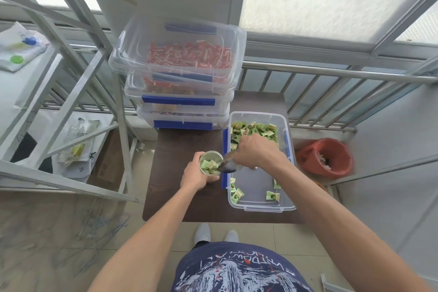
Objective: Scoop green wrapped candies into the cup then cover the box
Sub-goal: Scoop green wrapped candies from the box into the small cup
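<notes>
A clear open box (pixel 260 207) with blue clips stands on the right of a small dark table (pixel 170 197). Green wrapped candies (pixel 254 129) are heaped at its far end, and a few lie loose near its front. My left hand (pixel 195 173) grips a small clear cup (pixel 211 162) just left of the box; the cup holds green candies. My right hand (pixel 257 149) holds a dark scoop (pixel 228 166), whose bowl is tipped at the cup's rim above the box's left wall. I see no lid for this box.
Three lidded clear boxes (pixel 180 73) with red and orange candies are stacked at the table's back left. A metal shelf frame (pixel 78 92) stands on the left, a railing (pixel 331 73) behind, and a red bucket (pixel 326 157) on the floor to the right.
</notes>
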### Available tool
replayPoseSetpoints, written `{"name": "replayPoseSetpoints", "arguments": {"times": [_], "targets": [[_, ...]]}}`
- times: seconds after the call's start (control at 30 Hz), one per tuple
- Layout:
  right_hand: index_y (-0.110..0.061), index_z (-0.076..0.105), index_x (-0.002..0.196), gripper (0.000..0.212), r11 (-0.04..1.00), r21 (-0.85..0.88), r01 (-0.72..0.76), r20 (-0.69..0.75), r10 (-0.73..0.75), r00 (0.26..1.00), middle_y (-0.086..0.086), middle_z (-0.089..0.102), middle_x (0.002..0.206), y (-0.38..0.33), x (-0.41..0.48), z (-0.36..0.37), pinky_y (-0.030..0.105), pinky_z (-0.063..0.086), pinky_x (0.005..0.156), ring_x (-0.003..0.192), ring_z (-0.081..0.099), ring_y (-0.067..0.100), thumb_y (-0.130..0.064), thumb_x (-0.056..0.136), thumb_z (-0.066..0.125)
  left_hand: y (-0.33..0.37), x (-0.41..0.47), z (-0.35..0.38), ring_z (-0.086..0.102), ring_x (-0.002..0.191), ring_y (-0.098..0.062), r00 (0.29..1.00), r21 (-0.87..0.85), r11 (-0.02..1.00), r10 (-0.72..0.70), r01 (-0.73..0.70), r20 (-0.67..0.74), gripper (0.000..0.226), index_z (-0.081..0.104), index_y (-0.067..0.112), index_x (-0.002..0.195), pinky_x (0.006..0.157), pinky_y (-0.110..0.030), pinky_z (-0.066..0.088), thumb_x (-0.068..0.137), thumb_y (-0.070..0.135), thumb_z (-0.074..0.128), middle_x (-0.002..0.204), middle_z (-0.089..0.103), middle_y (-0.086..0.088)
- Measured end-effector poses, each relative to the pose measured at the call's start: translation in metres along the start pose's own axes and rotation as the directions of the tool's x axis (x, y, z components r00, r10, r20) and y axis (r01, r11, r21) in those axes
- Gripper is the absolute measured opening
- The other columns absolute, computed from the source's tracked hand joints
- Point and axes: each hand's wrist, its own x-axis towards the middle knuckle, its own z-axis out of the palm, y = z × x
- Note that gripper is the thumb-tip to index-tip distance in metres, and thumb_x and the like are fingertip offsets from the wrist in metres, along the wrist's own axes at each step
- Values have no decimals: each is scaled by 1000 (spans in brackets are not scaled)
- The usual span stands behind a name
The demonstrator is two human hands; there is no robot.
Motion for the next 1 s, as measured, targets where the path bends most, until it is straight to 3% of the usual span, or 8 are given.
{"name": "replayPoseSetpoints", "arguments": {"times": [0.13, 0.27, 0.4, 0.47, 0.6, 0.73, 0.87, 1.0], "targets": [[-10, 52, 89, 19, 994, 100, -48, -34, 52, 998, 3, 57, 74, 19, -4, -3, 32, 48, 67, 60, 56, 16, -29, 92, 56, 0, -4, 0, 60, 126, -31, 1000, 23, 1000, -19, 19, 14, 104, 34, 38, 149, 105, -49, 49, 65, 47, 94, 136, 63, -4], [-9, 55, 93, 15, 975, 166, -151, -21, 156, 987, 10, 64, 92, 57, -6, 19, 35, 50, 70, 81, 65, 30, -23, 90, 53, 1, -12, 5, 53, 138, -39, 968, 16, 970, -245, 244, 58, 126, 7, 5, 164, 110, -46, 45, 78, 54, 85, 153, 50, -22], [-8, 58, 103, 18, 939, 175, -296, 67, 289, 955, 14, 62, 108, 91, -14, 48, 37, 48, 77, 93, 63, 34, -16, 89, 49, 1, -20, 16, 74, 102, -30, 910, 22, 942, -331, 336, 252, 80, 53, -2, 127, 95, -43, 57, 90, 69, 62, 115, 73, -17], [-9, 62, 108, 27, 919, 178, -352, 139, 330, 933, 14, 67, 116, 104, -15, 62, 37, 52, 85, 102, 68, 32, -18, 87, 48, 5, -25, 25, 75, 97, -27, 860, -53, 936, -297, 349, 415, 73, 60, 1, 130, 89, -40, 56, 97, 65, 53, 119, 74, -17], [-16, 59, 97, 18, 899, 165, -406, 194, 374, 907, 8, 74, 110, 119, -13, 78, 37, 56, 89, 98, 72, 26, -23, 86, 46, 17, -28, 47, 75, 99, -24, 880, -74, 972, -167, 222, 444, 50, 60, 6, 127, 84, -40, 58, 104, 50, 52, 120, 73, -16], [-14, 61, 92, 16, 918, 119, -378, 274, 336, 901, 8, 72, 111, 121, -6, 87, 30, 50, 70, 92, 68, 28, -21, 82, 51, 23, -24, 62, 78, 89, -28, 938, -4, 993, -112, 120, 327, 46, 67, 2, 104, 78, -45, 62, 108, 44, 46, 104, 78, -19], [-13, 67, 120, 39, 894, 125, -430, 262, 388, 884, 10, 65, 131, 118, -5, 97, 37, 47, 84, 115, 66, 30, -21, 84, 51, 27, -25, 62, 72, 77, -24, 952, 44, 997, -69, 58, 298, 30, 53, 9, 100, 74, -41, 62, 110, 37, 43, 99, 72, -16], [-13, 60, 134, 49, 881, 141, -452, 199, 422, 884, 9, 62, 135, 114, -8, 114, 40, 47, 97, 121, 63, 30, -26, 88, 53, 30, -20, 61, 77, 85, -32, 946, 99, 995, -50, 19, 319, 27, 50, 8, 102, 78, -45, 65, 111, 31, 41, 97, 69, -17]]}}
